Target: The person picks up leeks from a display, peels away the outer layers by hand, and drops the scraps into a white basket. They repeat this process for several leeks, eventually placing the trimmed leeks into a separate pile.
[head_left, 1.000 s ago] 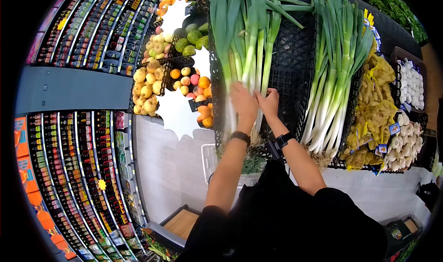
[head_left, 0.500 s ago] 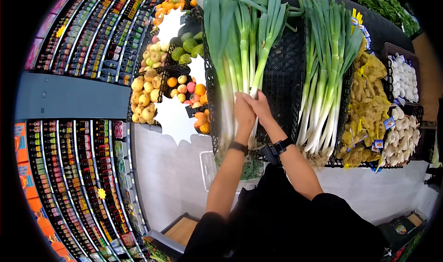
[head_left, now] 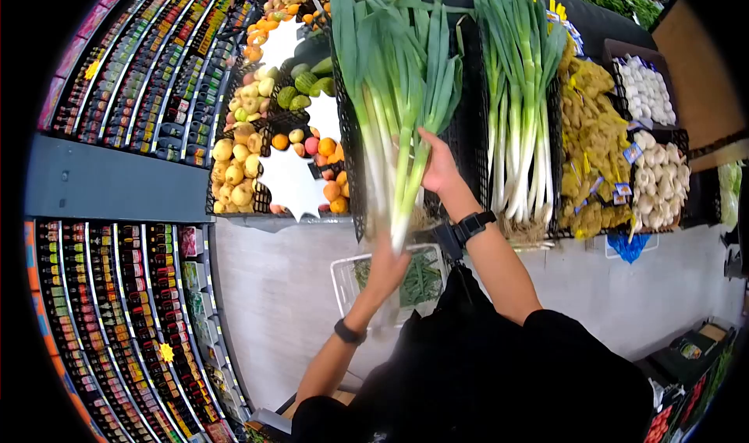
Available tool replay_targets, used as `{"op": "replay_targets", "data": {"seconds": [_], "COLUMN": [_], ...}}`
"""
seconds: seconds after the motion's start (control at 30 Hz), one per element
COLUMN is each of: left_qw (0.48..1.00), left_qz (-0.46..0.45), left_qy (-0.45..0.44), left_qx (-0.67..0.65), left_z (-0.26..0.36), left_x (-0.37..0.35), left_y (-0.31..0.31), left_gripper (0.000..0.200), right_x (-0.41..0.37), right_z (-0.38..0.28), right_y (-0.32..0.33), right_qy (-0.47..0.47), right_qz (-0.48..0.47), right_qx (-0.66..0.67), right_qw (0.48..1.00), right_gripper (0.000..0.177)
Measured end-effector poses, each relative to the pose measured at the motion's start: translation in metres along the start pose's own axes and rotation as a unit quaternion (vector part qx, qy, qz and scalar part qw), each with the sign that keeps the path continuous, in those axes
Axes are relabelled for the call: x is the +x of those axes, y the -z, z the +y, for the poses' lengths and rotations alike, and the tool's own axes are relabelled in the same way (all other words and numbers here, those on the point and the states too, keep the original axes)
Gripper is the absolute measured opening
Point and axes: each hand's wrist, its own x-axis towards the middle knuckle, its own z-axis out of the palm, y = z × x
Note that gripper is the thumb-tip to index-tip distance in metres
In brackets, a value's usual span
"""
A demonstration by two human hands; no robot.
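Several leeks with white stems and green tops lie in a black crate. One leek (head_left: 412, 166) slants toward me over the crate's front edge. My right hand (head_left: 440, 164) is closed round its pale green stem, thumb toward the leaves. My left hand (head_left: 388, 271) is at the white lower end of the same leek, fingers closed about it but smeared by motion; the roots there are hidden. Below, a white basket (head_left: 339, 275) on the floor holds green leaf scraps (head_left: 421, 278), partly behind my left hand and black clothing.
To the right stand more leeks (head_left: 519, 131), yellow net bags (head_left: 593, 139), and white bulbs (head_left: 659, 178). Left of the crate are fruit (head_left: 234, 174), green melons (head_left: 300, 88) and white star-shaped signs (head_left: 290, 182). Bottle shelves (head_left: 109, 303) line the far left.
My left hand has slid down and toward me, from mid-stem to the leek's lower end. The leek now tilts over the crate's front. My right hand stays at the stem, slightly higher in view.
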Motion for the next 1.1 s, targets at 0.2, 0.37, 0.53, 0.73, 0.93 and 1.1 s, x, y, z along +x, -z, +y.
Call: {"op": "replay_targets", "data": {"seconds": [0.2,0.37,0.53,0.73,0.93,1.1], "left_qw": [0.974,0.937,0.845,0.907,0.955,0.959], "left_qz": [-0.093,-0.142,-0.201,-0.192,-0.216,-0.227], "left_qy": [0.155,0.199,0.228,0.209,0.165,0.158], "left_qx": [-0.134,-0.250,-0.441,-0.312,-0.119,-0.054], "left_z": [-0.020,-0.065,-0.087,-0.096,-0.096,-0.055], "left_x": [-0.157,-0.269,-0.369,-0.443,-0.468,-0.453], "left_y": [0.049,0.097,0.141,0.174,0.211,0.241], "left_gripper": [0.047,0.051,0.060,0.059,0.066,0.077], "right_x": [-0.053,-0.103,-0.144,-0.215,-0.276,-0.340], "right_z": [0.057,0.129,0.161,0.141,0.084,0.054], "right_y": [0.017,0.020,0.032,0.013,0.037,0.125], "right_qy": [0.049,0.057,0.209,0.200,0.242,0.315], "right_qz": [-0.045,-0.062,0.064,0.144,0.155,0.434], "right_qx": [0.000,0.029,-0.148,-0.172,-0.241,-0.208], "right_qw": [0.998,0.996,0.964,0.954,0.927,0.818], "right_gripper": [0.052,0.055,0.072,0.054,0.049,0.052]}}
